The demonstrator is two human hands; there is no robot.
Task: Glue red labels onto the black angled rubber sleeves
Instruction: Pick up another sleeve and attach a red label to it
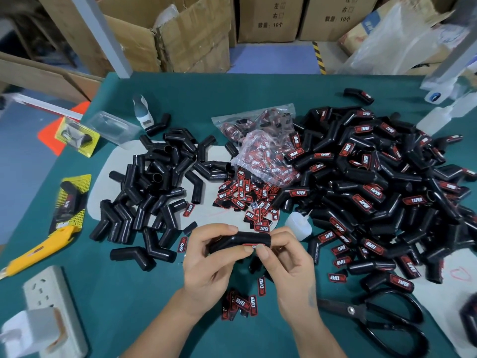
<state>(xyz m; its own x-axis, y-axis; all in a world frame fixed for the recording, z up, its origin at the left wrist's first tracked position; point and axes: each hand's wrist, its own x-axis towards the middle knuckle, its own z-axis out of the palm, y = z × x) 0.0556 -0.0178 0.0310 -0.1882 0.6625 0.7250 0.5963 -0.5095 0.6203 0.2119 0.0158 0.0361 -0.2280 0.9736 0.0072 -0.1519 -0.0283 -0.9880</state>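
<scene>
One black angled rubber sleeve (238, 241) lay horizontal above the table, a red label (254, 245) on its lower edge. Unlabelled sleeves (152, 187) were heaped left, labelled sleeves (382, 192) right, loose red labels (245, 200) between.

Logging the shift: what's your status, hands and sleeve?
Left hand grips black sleeve. Right hand pinches red label against it. Nothing in the way.

Both forearms enter from the near edge and converge at centre. Left hand (206, 257): fingers curled over the top of a black sleeve (240, 240), thumb beneath. Right hand (286, 257): thumb and forefinger pinched at the sleeve's lower right edge.
</scene>
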